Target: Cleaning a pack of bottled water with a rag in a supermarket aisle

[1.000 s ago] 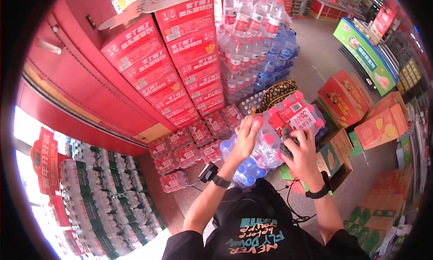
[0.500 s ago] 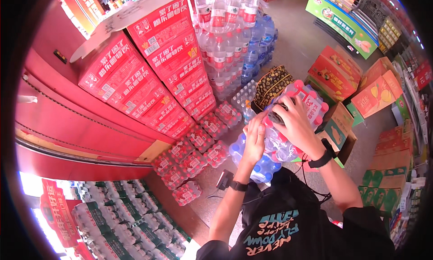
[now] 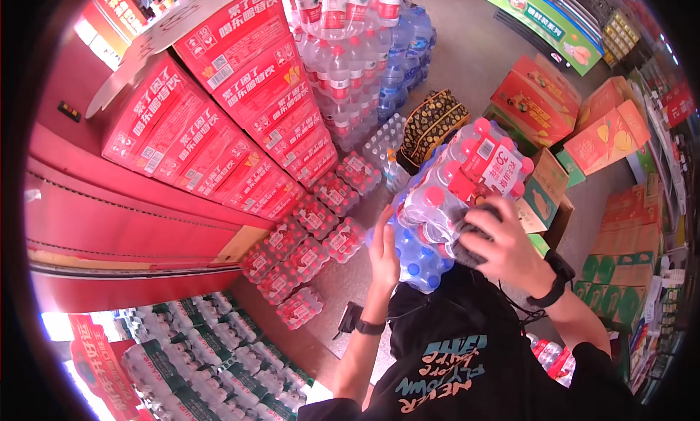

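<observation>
A shrink-wrapped pack of red-capped water bottles [image 3: 477, 155] stands in front of me, on top of a wrapped pack of blue-capped bottles [image 3: 421, 266]. My right hand [image 3: 503, 246] curls around a dark rounded object [image 3: 472, 238] at the near end of the upper pack. Its kind is hard to make out. My left hand [image 3: 384, 252] has its fingers stretched out beside the packs' left side, holding nothing. Loose clear wrap shows near the bottle caps. A black band sits on each wrist, and a small dark device [image 3: 350, 317] is at the left one.
Tall stacks of red cartons [image 3: 248, 93] rise at the left. Small packs of red drinks [image 3: 306, 217] lie on the floor beside them. Large water bottles [image 3: 343, 63], a patterned bag [image 3: 435, 122] and open cardboard boxes [image 3: 536, 100] stand beyond. White bottle packs [image 3: 211, 355] fill the lower left.
My right hand has come nearer to me with the dark object, from the top of the red-capped pack to its near end. My left hand has moved left, apart from the right.
</observation>
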### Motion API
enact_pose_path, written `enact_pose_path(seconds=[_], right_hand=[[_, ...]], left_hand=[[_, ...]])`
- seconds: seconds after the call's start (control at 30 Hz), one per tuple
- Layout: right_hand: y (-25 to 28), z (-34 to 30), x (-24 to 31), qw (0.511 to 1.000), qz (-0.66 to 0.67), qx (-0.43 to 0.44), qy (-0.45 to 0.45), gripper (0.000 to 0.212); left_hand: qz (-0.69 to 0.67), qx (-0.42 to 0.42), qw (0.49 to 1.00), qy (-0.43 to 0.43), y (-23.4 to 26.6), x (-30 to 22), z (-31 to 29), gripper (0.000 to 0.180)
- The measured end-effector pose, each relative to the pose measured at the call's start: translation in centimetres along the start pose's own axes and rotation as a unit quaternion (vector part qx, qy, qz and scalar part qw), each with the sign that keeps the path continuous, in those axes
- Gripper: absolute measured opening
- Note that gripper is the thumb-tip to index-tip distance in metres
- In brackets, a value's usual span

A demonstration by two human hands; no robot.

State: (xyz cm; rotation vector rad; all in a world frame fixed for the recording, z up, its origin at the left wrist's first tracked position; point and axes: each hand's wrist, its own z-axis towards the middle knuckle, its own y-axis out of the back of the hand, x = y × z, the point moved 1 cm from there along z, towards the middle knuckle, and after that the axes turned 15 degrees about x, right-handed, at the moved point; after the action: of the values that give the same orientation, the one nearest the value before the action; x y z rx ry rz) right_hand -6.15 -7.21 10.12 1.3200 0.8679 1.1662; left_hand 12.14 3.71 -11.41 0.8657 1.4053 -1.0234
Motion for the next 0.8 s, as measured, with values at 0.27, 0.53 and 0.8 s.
enact_pose_path(seconds=[0.27,0.53,0.8], right_hand=[[1.5,-2.0,-4.7,0.990,0.038,-0.039,-0.129,0.042],[2.5,-4.5,-8.5,0.977,0.067,-0.089,-0.181,0.079],[2.6,-5.2,-14.2,0.963,0.093,-0.204,-0.149,0.067]], left_hand=[[-0.013,0.017,0.999,-0.042,-0.7,-7.6,-2.3,0.042],[-0.048,0.106,0.991,0.059,-2.8,-6.3,-2.5,0.029],[-0.170,0.034,0.982,0.070,-6.6,-6.6,-3.5,0.030]])
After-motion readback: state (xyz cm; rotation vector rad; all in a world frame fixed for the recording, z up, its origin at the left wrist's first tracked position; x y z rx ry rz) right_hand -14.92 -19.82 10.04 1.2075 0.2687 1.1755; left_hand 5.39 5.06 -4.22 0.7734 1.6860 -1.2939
